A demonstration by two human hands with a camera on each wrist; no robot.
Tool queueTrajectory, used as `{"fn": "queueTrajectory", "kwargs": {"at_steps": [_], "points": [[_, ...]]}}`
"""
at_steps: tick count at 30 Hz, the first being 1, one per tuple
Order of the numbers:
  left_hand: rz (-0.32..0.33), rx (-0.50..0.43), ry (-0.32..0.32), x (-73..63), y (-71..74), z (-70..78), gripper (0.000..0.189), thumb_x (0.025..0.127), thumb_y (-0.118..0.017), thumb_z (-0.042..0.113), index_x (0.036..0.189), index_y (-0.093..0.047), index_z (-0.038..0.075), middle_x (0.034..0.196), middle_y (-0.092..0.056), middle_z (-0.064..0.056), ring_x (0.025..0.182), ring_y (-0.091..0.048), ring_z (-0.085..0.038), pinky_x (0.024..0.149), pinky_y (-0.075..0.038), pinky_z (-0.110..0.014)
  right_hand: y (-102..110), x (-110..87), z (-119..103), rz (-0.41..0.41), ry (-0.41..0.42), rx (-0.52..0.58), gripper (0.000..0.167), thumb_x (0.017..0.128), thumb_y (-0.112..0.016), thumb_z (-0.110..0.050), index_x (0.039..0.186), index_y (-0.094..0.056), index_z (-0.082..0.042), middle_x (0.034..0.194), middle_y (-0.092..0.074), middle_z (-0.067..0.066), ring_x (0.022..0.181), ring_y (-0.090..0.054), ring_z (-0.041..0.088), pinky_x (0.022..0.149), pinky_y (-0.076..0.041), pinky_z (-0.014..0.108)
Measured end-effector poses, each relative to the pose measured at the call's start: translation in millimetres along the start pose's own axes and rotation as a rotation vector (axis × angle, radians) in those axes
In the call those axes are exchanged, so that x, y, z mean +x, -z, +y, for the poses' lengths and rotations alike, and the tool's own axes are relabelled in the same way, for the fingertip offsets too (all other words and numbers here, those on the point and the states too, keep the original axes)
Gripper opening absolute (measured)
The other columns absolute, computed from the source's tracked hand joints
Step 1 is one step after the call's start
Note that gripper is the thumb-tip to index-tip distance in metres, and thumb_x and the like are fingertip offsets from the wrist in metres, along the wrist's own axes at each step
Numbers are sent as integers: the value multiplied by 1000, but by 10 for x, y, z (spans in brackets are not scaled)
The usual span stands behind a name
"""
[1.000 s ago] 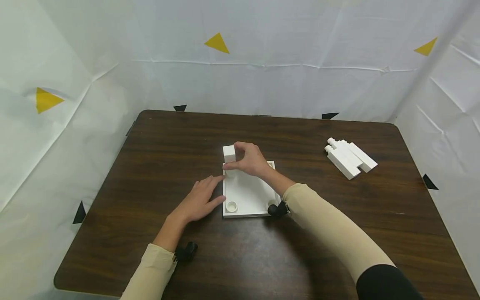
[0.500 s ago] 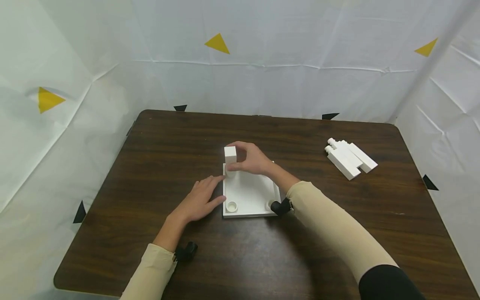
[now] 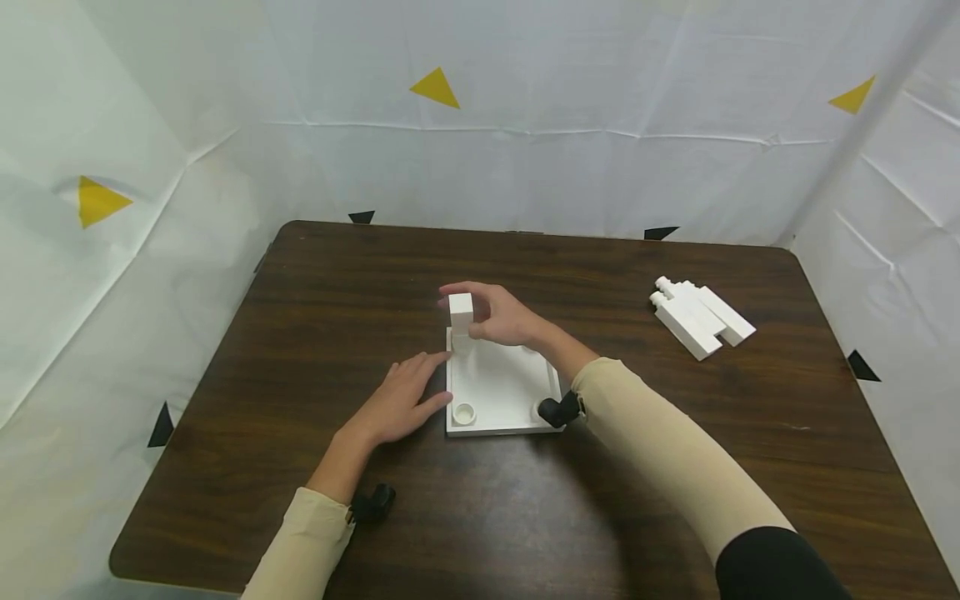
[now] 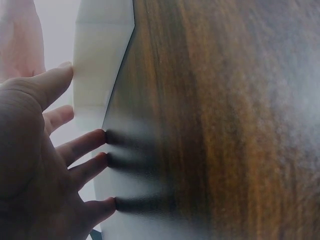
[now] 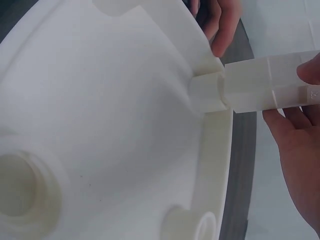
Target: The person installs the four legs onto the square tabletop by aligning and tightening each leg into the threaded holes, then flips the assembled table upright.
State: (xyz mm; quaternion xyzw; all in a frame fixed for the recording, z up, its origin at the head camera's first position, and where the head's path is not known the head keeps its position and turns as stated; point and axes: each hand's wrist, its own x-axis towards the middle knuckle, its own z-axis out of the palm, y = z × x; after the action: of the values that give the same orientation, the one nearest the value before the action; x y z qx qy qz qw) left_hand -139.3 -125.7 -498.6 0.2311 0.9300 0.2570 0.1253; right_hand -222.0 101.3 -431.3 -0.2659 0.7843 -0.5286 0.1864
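A white square leg (image 3: pixel 461 312) stands upright at the far left corner of a white rimmed board (image 3: pixel 498 383). My right hand (image 3: pixel 512 318) holds it near the top, thumb on the near right side and fingers reaching round the back. In the right wrist view, the leg's lower end (image 5: pixel 245 85) meets a round corner socket (image 5: pixel 207 92). My left hand (image 3: pixel 396 398) lies beside the board's left edge with fingers spread. In the left wrist view, its fingertips and thumb touch the board's side wall (image 4: pixel 100 60).
Loose white legs (image 3: pixel 696 317) with threaded-looking ends lie together at the right of the brown table (image 3: pixel 360 283). Another round socket (image 3: pixel 464 414) shows at the board's near left corner. White sheeting (image 3: pixel 525 167) stands behind the table.
My right thumb has slid from the leg's front to its right side, while the fingers have moved left behind it. The leg has shifted very slightly right. My left hand stays put.
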Motion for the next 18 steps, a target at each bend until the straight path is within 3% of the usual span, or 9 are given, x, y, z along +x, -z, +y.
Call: {"fn": "queueTrajectory", "kwargs": {"at_steps": [9, 18], "points": [[5, -15, -16, -8, 16, 13, 64, 99, -53, 47, 154, -31, 23, 156, -34, -6, 146, -23, -29, 113, -14, -62, 20, 9, 38, -45, 35, 42, 57, 87, -56, 14, 142, -49, -2, 137, -57, 11, 127, -53, 24, 103, -43, 40], [2, -13, -4, 0, 0, -3, 65, 98, -53, 49, 154, -31, 23, 156, -34, -4, 146, -23, -28, 114, -13, -61, 39, -4, 30, -53, 41, 18, 51, 89, -59, 11, 138, -52, -2, 135, -58, 9, 126, -54, 22, 104, -43, 39]]}}
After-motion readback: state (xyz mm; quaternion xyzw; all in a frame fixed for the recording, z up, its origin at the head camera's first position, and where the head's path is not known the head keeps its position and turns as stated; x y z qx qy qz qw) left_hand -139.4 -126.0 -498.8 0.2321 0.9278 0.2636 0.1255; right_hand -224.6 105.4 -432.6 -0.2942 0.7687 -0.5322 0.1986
